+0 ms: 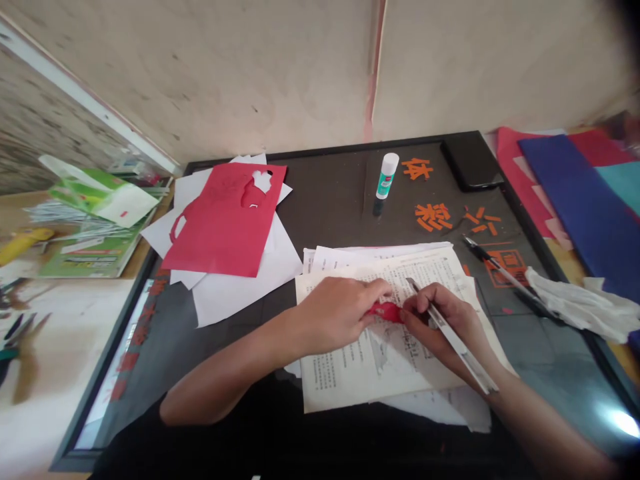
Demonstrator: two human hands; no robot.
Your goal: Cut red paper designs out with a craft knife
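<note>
A small red paper cut-out (384, 311) is pinched between the fingertips of the left hand (335, 317) and right hand (443, 327) over the middle of a printed sheet (340, 367), the right also clasping what appears to be a slim craft knife (453, 337). Thin, limp and light, it looks easily torn and is best held at its edges.
</note>
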